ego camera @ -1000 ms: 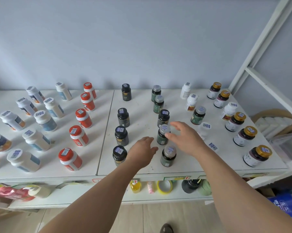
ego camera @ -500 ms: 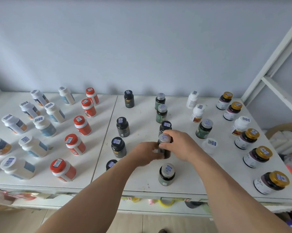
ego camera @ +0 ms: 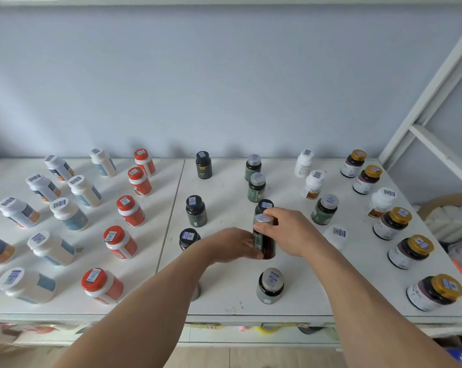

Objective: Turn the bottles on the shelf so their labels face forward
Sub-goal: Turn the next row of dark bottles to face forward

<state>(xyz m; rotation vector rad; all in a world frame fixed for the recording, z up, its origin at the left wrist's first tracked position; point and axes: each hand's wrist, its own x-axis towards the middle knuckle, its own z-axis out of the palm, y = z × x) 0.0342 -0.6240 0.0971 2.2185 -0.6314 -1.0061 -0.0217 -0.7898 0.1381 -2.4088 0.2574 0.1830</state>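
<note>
Two hands meet at centre frame on a dark silver-capped bottle (ego camera: 263,237) standing on the white shelf (ego camera: 224,301): left hand (ego camera: 230,244) fingers curl round its body, right hand (ego camera: 291,232) pinches the cap, seemingly upright.

A pale blue wall (ego camera: 224,75) fills the upper frame. At the right edge stands a white frame (ego camera: 434,107), with a woven basket (ego camera: 448,203) holding white folded items (ego camera: 450,221) beneath it. Wooden floor (ego camera: 277,357) shows along the bottom.
</note>
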